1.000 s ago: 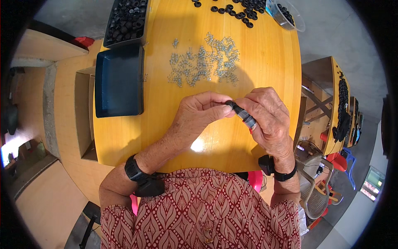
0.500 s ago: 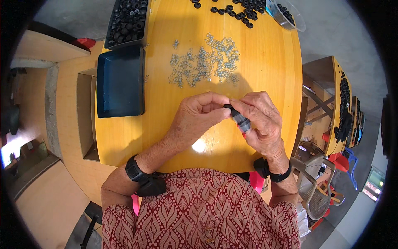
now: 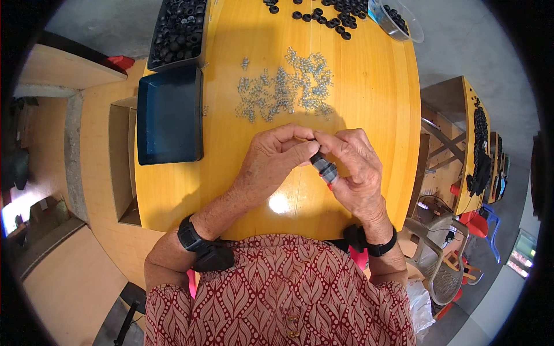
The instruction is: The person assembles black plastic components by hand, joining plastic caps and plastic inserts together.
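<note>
My left hand [image 3: 271, 160] is closed in a pinch at the top end of a small black and grey cylindrical tool with red bits [image 3: 326, 169]. What its thumb and forefinger grip there, perhaps a little black part, is mostly hidden by the fingertips. The tool slants down to the right, its body held in my right hand [image 3: 360, 173], whose forefinger reaches up to meet the left fingertips. Just beyond both hands, many small metal springs [image 3: 281, 86] lie scattered on the yellow wooden table [image 3: 375, 86].
At the left edge stands an empty dark blue tray [image 3: 170, 118]. Behind it is a bin [image 3: 204, 36] full of black caps. Loose black rings [image 3: 346, 17] lie at the far side, beside a clear tub [image 3: 416, 30]. A chair [image 3: 438, 265] stands at the right.
Both hands have shifted slightly left with the tool, which now stands a little steeper. The right fingers have moved closer over its top end, and the left thumb covers more of the tip.
</note>
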Tool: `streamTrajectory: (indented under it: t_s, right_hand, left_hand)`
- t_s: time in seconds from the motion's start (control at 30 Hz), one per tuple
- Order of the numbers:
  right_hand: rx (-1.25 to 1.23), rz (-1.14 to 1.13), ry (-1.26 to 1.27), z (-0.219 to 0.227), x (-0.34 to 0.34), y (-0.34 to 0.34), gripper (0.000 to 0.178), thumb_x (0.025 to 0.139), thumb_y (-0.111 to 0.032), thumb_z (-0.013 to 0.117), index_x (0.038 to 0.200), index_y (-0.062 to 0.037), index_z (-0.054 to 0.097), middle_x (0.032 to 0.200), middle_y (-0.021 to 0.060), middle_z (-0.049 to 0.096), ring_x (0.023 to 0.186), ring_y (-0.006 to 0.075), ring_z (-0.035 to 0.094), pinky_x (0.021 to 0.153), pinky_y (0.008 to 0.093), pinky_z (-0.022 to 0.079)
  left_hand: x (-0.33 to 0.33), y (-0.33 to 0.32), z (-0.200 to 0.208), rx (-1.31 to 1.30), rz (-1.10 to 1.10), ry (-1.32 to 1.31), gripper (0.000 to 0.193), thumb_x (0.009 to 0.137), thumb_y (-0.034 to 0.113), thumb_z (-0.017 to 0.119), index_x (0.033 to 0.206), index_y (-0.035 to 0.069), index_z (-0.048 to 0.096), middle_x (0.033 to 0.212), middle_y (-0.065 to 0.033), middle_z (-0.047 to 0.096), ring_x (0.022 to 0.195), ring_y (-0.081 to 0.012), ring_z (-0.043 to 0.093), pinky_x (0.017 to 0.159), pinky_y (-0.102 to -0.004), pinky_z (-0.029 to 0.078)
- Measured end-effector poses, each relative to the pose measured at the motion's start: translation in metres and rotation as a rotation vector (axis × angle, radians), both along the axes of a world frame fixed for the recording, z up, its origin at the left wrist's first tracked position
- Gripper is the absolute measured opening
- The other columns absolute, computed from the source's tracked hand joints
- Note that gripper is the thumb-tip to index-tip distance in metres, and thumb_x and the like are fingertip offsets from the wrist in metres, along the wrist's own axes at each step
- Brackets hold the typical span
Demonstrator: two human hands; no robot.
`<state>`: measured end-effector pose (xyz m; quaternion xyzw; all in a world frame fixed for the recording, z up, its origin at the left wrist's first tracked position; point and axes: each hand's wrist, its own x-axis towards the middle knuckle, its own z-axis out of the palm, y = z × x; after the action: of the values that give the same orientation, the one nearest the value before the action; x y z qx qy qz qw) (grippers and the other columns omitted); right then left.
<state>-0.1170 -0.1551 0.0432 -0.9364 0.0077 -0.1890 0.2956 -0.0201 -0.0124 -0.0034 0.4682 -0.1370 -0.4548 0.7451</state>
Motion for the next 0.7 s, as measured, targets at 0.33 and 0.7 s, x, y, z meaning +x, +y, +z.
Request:
streamTrajectory:
  t_s: [0.33, 0.7]
  right_hand:
    - [-0.158, 0.063, -0.085, -0.003, 0.005, -0.011, 0.042, 0.066, -0.008, 0.078, 0.105, 0.0007, 0.066, 0.091, 0.0114, 0.063, 0.084, 0.0294, 0.060, 0.076, 0.0390, 0.049]
    - [-0.344, 0.048, -0.078, 0.010, 0.002, -0.002, 0.036, 0.062, -0.010, 0.074, 0.094, 0.0034, 0.064, 0.079, 0.0109, 0.057, 0.078, 0.0279, 0.057, 0.070, 0.0394, 0.046]
  left_hand:
    - [-0.005, -0.002, -0.003, -0.028, 0.060, -0.031, 0.019, 0.095, 0.012, 0.060, 0.107, -0.003, 0.063, 0.093, -0.0035, 0.067, 0.087, -0.0071, 0.061, 0.077, -0.0214, 0.049]
    - [-0.004, -0.001, -0.002, 0.074, 0.018, -0.158, 0.019, 0.095, 0.011, 0.059, 0.104, -0.005, 0.065, 0.090, -0.0001, 0.066, 0.084, -0.0052, 0.058, 0.075, -0.0211, 0.048]
